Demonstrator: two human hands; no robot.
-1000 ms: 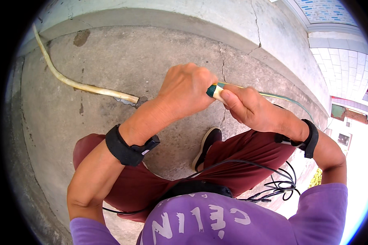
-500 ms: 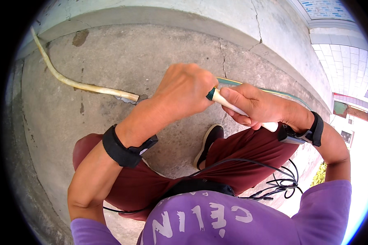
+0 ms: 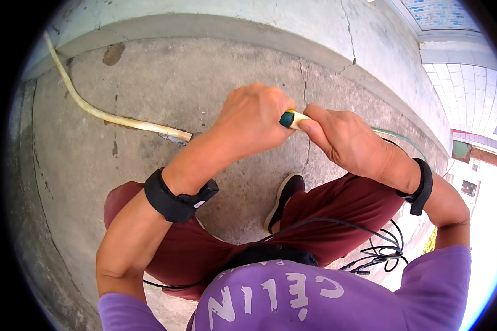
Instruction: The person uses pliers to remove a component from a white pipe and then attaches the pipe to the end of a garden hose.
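My left hand (image 3: 255, 117) is a closed fist, palm down, around a green hose end (image 3: 286, 118) with a touch of yellow on it. A short bit of the green shows at its thumb side. That green end meets a cream-coloured tube (image 3: 299, 119), which my right hand (image 3: 352, 139) grips with the thumb laid along it. Most of the tube is hidden by the right hand. Only a small gap separates the two hands, raised above the concrete in front of my knees. How far one piece sits inside the other I cannot tell.
A long cream hose (image 3: 135, 123) curves over the concrete floor (image 3: 165, 71) at the left, its cut end near my left forearm. Part of a thin green hose (image 3: 396, 134) runs along the right. A coiled black cable (image 3: 386, 251) hangs by my right thigh. A low wall (image 3: 215, 16) stands ahead.
My right hand has turned and moved in closer, now covering the tube's far end, which stuck out below the palm before. Less of the green hose shows behind the hands.
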